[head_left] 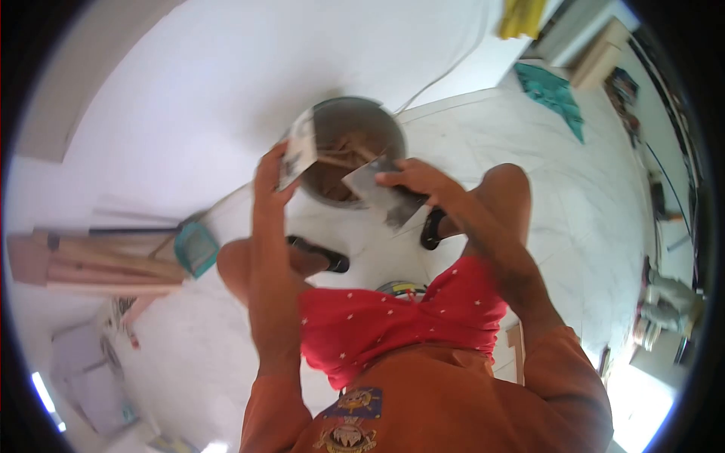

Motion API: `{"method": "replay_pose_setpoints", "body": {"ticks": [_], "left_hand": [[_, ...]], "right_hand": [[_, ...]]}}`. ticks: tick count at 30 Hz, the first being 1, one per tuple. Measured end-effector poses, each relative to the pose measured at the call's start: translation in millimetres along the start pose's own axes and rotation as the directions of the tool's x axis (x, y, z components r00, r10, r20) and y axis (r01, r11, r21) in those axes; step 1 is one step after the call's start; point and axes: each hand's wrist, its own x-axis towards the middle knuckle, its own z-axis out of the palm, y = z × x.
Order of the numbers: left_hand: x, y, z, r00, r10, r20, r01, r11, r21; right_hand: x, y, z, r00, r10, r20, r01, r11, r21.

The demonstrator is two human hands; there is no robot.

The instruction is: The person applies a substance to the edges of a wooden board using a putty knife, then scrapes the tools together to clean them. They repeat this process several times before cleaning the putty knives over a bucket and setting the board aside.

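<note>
A grey round bin (389, 121) stands on the floor against the wall, with brown scraps and strips (343, 155) inside it. At its left rim my left hand (270, 175) is closed on a white flat piece with dark print (300, 147), tilted on edge. My right hand (423, 181) grips a grey flat piece with a pale corner (381, 187) over the bin's right front rim. This piece is blurred, and its exact kind cannot be made out. The two pieces are apart from each other, both overlapping the bin in this view.
Wooden boards (113, 264) and a teal dustpan (198, 248) lie to the left. A green cloth (550, 94) is on the floor at the upper right, near a wooden block (599, 57). A cable (445, 75) runs down the wall behind the bin. My feet are on pale tiles.
</note>
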Motion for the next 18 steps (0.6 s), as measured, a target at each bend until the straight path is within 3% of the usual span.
{"method": "replay_pose_setpoints", "body": {"ticks": [1,2,3,4,6,8,9,10,11,12,13,15,18], "left_hand": [[-2,2,-9,0.998,0.056,0.031,-0.057,0.998,0.032],[-3,1,-17,0.999,0.002,-0.034,-0.002,1.0,0.022],[4,0,-19,0.993,-0.11,-0.04,0.109,0.994,-0.027],[13,-1,-20,0.974,-0.222,-0.046,0.218,0.973,-0.078],[9,-2,-9,0.978,-0.172,-0.117,0.175,0.984,0.016],[10,-12,-18,0.999,-0.037,0.036,0.027,0.973,0.23],[11,-17,-27,0.984,0.103,0.145,-0.156,0.891,0.426],[11,-19,-34,0.91,0.252,0.33,-0.412,0.636,0.652],[9,-23,-38,0.797,0.363,0.482,-0.595,0.336,0.73],[9,-21,-41,0.799,0.356,0.484,-0.588,0.296,0.753],[8,-19,-44,0.801,0.35,0.486,-0.581,0.255,0.773],[21,-23,-47,0.828,0.292,0.479,-0.56,0.379,0.737],[41,-45,-49,0.806,0.343,0.482,-0.584,0.595,0.552]], "right_hand": [[4,12,-5,0.997,-0.07,0.038,0.068,0.995,0.067],[10,14,-14,0.99,-0.141,0.003,0.139,0.975,-0.173],[32,34,-21,0.959,-0.25,-0.133,0.203,0.934,-0.293],[27,32,-19,0.931,-0.308,-0.194,0.251,0.929,-0.271],[38,30,-21,0.853,-0.423,-0.305,0.277,0.863,-0.423],[20,19,-9,0.754,-0.53,-0.388,0.392,0.837,-0.381],[19,18,-4,0.774,-0.498,-0.391,0.422,0.866,-0.269],[7,14,2,0.805,-0.482,-0.344,0.473,0.873,-0.118],[-4,10,7,0.794,-0.49,-0.359,0.469,0.87,-0.15],[-16,5,11,0.786,-0.504,-0.357,0.47,0.863,-0.183],[-26,5,14,0.795,-0.503,-0.338,0.505,0.859,-0.089],[-41,5,12,0.816,-0.503,-0.287,0.548,0.83,0.105],[-43,-2,1,0.755,-0.5,-0.424,0.344,0.853,-0.393]]}}
